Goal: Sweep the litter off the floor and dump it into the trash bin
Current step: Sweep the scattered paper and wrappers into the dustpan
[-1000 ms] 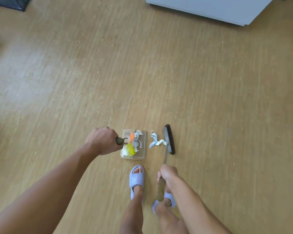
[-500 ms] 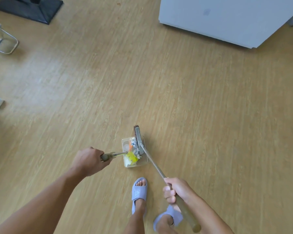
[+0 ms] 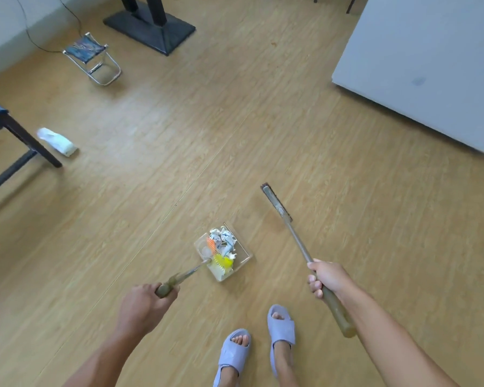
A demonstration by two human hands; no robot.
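Note:
A clear dustpan (image 3: 243,254) sits low over the wood floor in front of my feet. It holds crumpled white paper (image 3: 224,238), an orange piece and a yellow piece (image 3: 223,263). My left hand (image 3: 144,304) is shut on the dustpan's long handle (image 3: 179,277). My right hand (image 3: 326,277) is shut on the broom handle (image 3: 299,241). The broom head (image 3: 275,202) is lifted to the right of the dustpan, apart from it. No trash bin is in view.
A white crumpled wrapper (image 3: 57,141) lies on the floor at the left by a dark chair leg (image 3: 31,142). A small folding stool (image 3: 91,58) and a black stand base (image 3: 150,27) are at the back. A white cabinet (image 3: 430,65) fills the right.
The broom swept the white paper into the dustpan, then lifted away to the right. The dustpan now carries all the litter, and my view has risen to show more of the room.

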